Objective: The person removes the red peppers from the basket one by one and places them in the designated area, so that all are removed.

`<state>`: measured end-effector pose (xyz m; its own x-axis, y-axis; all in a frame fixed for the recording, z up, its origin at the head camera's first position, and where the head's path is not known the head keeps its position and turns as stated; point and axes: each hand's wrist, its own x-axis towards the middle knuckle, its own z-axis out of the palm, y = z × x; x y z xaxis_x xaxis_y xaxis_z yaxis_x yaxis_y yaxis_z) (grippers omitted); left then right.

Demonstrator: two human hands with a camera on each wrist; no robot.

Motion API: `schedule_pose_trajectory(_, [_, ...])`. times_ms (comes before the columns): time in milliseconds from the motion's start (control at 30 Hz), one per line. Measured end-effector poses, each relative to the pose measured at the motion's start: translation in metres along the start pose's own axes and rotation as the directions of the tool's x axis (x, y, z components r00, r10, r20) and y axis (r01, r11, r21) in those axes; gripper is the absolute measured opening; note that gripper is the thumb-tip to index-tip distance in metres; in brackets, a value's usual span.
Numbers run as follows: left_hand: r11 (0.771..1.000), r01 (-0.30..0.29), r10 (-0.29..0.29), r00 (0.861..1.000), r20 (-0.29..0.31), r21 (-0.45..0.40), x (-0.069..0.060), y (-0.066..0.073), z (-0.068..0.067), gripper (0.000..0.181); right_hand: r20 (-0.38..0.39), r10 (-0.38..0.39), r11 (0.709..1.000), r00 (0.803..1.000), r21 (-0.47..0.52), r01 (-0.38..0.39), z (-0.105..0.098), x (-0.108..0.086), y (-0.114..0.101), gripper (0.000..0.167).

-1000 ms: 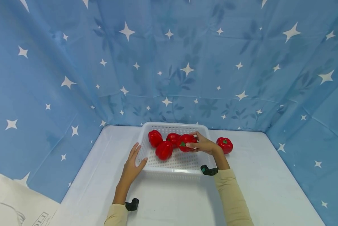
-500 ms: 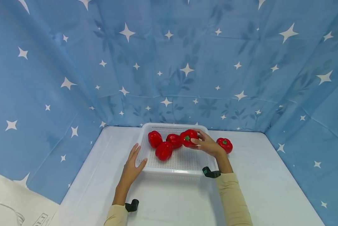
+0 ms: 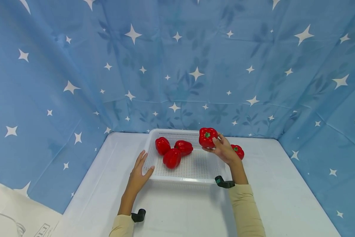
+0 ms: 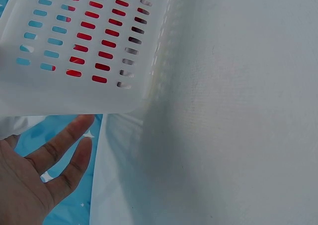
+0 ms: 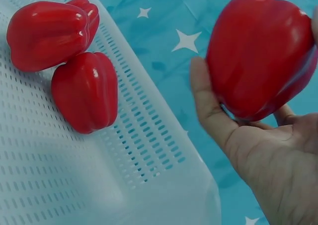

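Observation:
My right hand point(image 3: 225, 151) grips a red bell pepper point(image 5: 258, 56) with a green stem, held up above the right back part of a white perforated basket point(image 3: 183, 180). Thumb and fingers curl round its sides. Three more red bell peppers lie grouped in the basket's left half: one at the back left point(image 3: 162, 145), one nearer the front point(image 3: 172, 158), and one to the right point(image 3: 184, 147). At the basket's left wall, my left hand point(image 3: 139, 176) has its fingers spread and holds nothing; whether it touches the rim is unclear.
Another red bell pepper point(image 3: 238, 151) sits on the white table point(image 3: 284, 197) right of the basket, partly hidden behind my right hand. A blue star-patterned curtain point(image 3: 177, 65) stands behind the table and along both sides.
My right hand has raised the gripped bell pepper from beside the others in the basket, moving it up and to the right. The left hand has stayed in place.

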<state>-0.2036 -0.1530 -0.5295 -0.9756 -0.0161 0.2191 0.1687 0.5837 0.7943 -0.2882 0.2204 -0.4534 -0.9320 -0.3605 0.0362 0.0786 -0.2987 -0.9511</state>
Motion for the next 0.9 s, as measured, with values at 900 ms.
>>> schedule_pose_trajectory(900, [1.000, 0.002, -0.002, 1.000, -0.004, 0.002, 0.000, -0.001, -0.001, 0.070, -0.138, -0.215, 0.964, 0.967, 0.128, 0.232, -0.012, -0.020, -0.014, 0.051])
